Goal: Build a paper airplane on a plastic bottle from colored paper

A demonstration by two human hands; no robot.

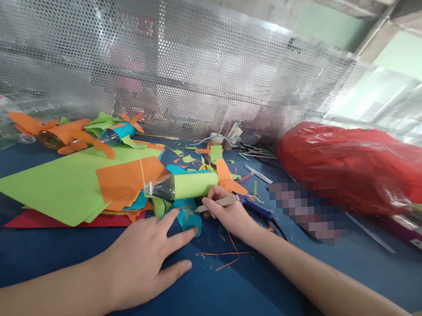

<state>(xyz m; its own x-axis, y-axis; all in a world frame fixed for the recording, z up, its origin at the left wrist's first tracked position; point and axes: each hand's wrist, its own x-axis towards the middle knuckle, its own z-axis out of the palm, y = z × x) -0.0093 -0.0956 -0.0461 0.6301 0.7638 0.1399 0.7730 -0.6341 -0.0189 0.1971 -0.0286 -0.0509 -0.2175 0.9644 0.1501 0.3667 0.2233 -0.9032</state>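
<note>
In front of me lies a clear plastic bottle (165, 187) wrapped in green paper (196, 184), with orange paper fins (228, 178) at its right end. A blue paper wing (190, 221) sticks out from its near side and bears a pale star-like mark. My left hand (150, 253) has its fingers spread, with fingertips on or beside the wing. My right hand (225, 209) is closed around a light-coloured pen (218, 204), whose tip points at the wing. Whether the tip touches the paper I cannot tell.
Green paper sheets (63, 180) and orange paper (127, 179) are stacked on the left. Paper-and-bottle planes (119, 132) stand behind them. A dark blue glue gun (258, 206) and paper scraps lie near my right hand. A red plastic bag (353, 164) fills the right; mesh (199, 64) rises behind.
</note>
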